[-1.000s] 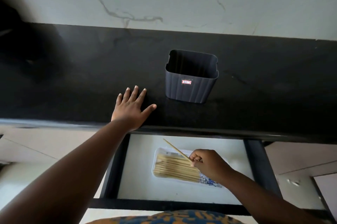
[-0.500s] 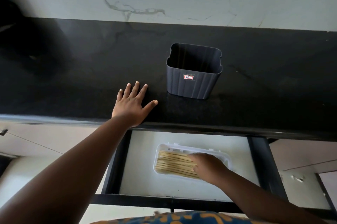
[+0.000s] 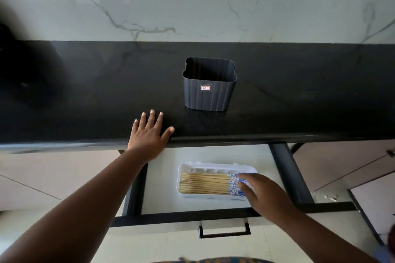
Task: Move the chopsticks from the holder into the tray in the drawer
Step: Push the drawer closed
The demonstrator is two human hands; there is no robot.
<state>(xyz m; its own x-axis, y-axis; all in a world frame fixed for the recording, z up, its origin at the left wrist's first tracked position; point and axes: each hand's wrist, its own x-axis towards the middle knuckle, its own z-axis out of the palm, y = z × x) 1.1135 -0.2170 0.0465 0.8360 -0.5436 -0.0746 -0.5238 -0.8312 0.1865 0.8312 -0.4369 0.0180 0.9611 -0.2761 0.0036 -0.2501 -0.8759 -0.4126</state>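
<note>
Your right hand (image 3: 264, 195) is hovering open, fingers spread, over the painted ends of the chopsticks (image 3: 205, 184), gripping nothing. They are lying flat in the white tray (image 3: 213, 167) inside the open drawer (image 3: 284, 168). Your left hand (image 3: 148, 136) is resting flat on the desk (image 3: 85, 91), near the holder (image 3: 209, 85).

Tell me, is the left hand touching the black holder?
Apart. The head view shows the left hand flat on the counter, with bare counter between it and the holder.
</note>
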